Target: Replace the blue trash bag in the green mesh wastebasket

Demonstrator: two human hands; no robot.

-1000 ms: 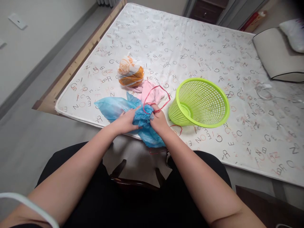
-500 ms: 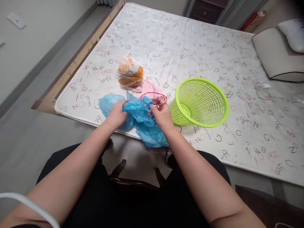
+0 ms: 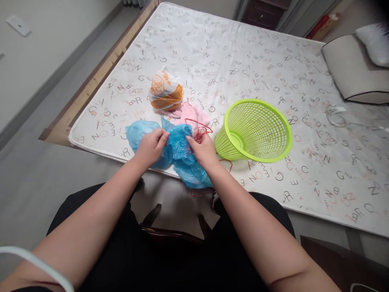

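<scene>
We are working at a mattress (image 3: 255, 73) printed with scattered letters; it is extending beyond and to the right of both grips. A wooden bed frame (image 3: 100, 69) is running along its edge, left of the left grip (image 3: 151, 146). Farther left, the grey floor (image 3: 27, 170) is meeting a pale wall (image 3: 54, 24) carrying a white plate (image 3: 18, 25). Well beyond the grips, a dark drawer unit (image 3: 263, 15) is standing past the mattress.

We are positioning the blue bag (image 3: 182, 148) between the two grips, at the near mattress edge, with its lower part hanging over. The left grip is closing thumb to fingers against the bag; we cannot tell whether film is caught there. The right grip (image 3: 204, 151) is pinching the gathered film nearly shut, and a red cord (image 3: 199, 123) is looping around its fingers. The bag is bulging under the left grip; we cannot identify its contents.

Just right of the right grip, a green mesh basket (image 3: 226, 144) is standing, its mouth exposing its inner wall and base. Beyond the grips, an orange-and-white bag (image 3: 166, 91) is bulging with unidentifiable contents, touching a pink cloth (image 3: 191, 113). Far right of the right grip, a beige bag-like item (image 3: 352, 69) is resting on the mattress.
</scene>
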